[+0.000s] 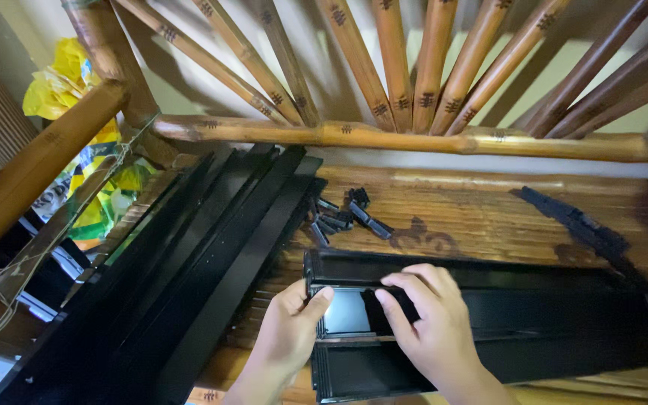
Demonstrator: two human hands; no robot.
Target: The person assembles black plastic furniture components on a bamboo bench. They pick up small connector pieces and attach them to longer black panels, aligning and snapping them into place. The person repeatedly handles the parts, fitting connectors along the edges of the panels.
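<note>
Both hands work at the near edge of a bamboo bench seat (489, 217), palms down, wrists entering from the bottom of the view.

Left hand (290, 330): thumb pressed against the left end of a long black metal channel (534, 300), the other fingers curled under and out of sight; it grips that end.

Right hand (429, 322): fingers bent, tips pinching the channel's upper rim just right of the left thumb, closed on it.

The channel lies lengthwise along the seat's front edge, running toward the right corner.

A stack of black rails (189, 270) leans diagonally across the left side of the seat. Small black clips (343, 214) lie loose mid-seat, behind the channel. A black strip (575, 221) rests toward the back right corner. A yellow plastic bag (76, 97) shows behind the left armrest.
</note>
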